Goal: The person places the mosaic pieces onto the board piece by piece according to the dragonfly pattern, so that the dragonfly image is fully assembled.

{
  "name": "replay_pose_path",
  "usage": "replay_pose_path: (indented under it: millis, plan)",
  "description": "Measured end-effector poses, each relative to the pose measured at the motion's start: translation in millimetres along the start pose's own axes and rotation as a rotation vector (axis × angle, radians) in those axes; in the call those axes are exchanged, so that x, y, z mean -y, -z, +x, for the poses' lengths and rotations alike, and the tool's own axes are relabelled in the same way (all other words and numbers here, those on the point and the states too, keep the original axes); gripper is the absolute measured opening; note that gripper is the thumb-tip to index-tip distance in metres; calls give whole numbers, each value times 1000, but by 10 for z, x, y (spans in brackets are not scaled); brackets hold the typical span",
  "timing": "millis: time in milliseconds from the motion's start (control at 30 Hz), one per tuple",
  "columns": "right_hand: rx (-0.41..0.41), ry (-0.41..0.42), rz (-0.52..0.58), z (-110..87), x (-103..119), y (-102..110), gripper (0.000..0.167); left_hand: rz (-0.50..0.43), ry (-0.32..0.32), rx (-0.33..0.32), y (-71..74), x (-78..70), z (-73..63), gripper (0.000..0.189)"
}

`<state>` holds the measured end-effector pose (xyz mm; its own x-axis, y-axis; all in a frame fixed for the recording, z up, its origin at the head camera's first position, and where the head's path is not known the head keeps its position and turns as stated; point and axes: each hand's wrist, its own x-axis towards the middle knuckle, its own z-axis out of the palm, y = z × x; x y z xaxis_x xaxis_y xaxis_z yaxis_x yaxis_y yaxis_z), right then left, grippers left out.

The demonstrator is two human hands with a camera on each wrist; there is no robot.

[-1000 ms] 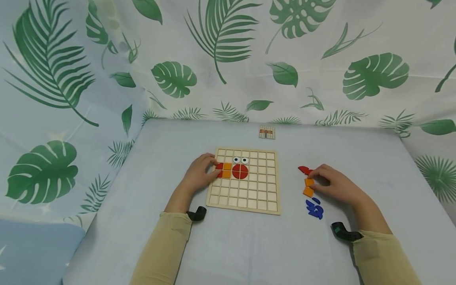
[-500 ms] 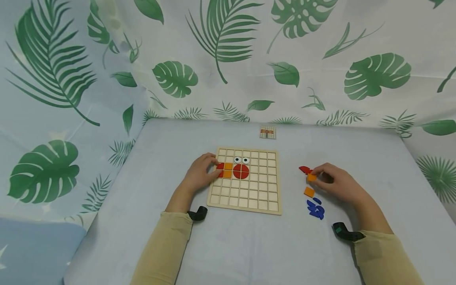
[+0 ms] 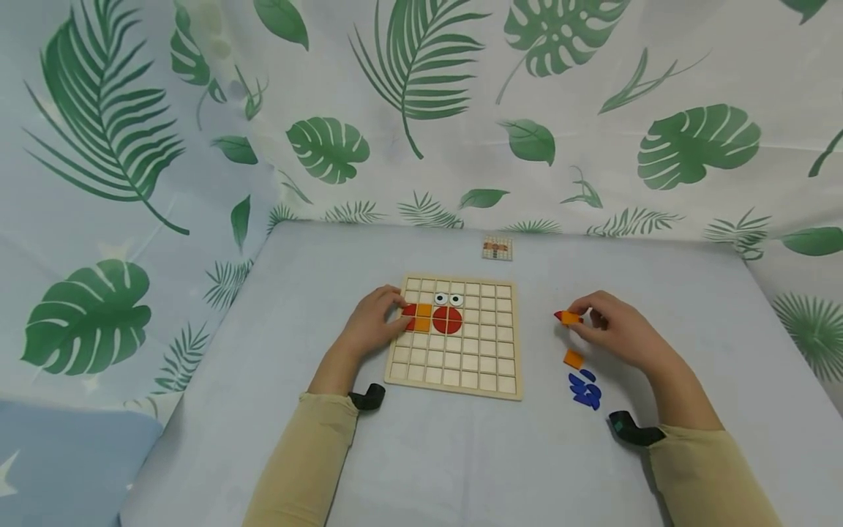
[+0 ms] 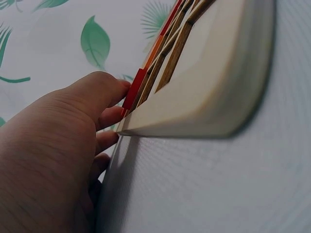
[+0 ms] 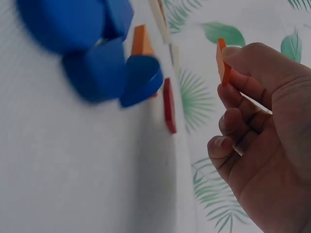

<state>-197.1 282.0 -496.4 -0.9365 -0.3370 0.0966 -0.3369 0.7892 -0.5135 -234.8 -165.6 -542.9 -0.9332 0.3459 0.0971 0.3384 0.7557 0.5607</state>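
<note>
The left hand (image 3: 371,322) is at the left edge of the grid board (image 3: 486,359), its fingers loosely bent, thumb and forefinger tips slightly apart and touching the red pieces (image 3: 410,320) in the board's leftmost column. The grid board looks light, flat and stiff, easiest to steady by its raised rim. Next to the red pieces, the orange pair (image 3: 424,318) lies in the board's grid, then the red disc (image 3: 447,320) with the eye pieces (image 3: 448,299) just above it. Beyond the board's far edge, toward its right, the small picture card (image 3: 497,248) lies on the pale surface (image 3: 421,454).

Well apart from the board's right edge, the loose red piece (image 5: 168,105) lies on the surface, partly hidden in the head view. Nearer than it, still right of the board, are the loose orange square (image 3: 574,359) and, past that, the blue pieces (image 3: 585,391), several touching. The held orange square (image 5: 222,60), also right of the board and raised off the surface, looks thin, rigid and very light, perhaps slightly slick; opposite edges or both flat faces should give a sure hold. The right hand (image 3: 612,326) pinches it narrowly between thumb and forefinger, the other fingers curled beneath.
</note>
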Motion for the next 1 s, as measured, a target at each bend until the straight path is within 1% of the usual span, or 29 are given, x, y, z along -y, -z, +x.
replay_pose_path:
  millis: [67, 233, 333, 533, 700, 800, 1000]
  plan:
    - [8, 4, 4, 45, 57, 9, 21, 5, 2, 1, -11, 7, 2, 27]
    - [6, 61, 19, 197, 216, -1, 19, 10, -2, -3, -19, 5, 5, 29]
    - [22, 69, 28, 300, 319, -27, 19, 10, -3, -1, -13, -8, 4, 28]
    - [91, 44, 50, 514, 513, -164, 24, 8, -6, -10, -9, -15, -18, 26]
    - [146, 23, 87, 648, 654, -314, 24, 12, 6, -6, -35, 6, -40, 29]
    - [155, 28, 103, 713, 715, -384, 23, 14, 7, -5, -41, 8, -39, 29]
    - [169, 20, 114, 842, 787, -520, 24, 14, -16, -19, -26, -3, -26, 28]
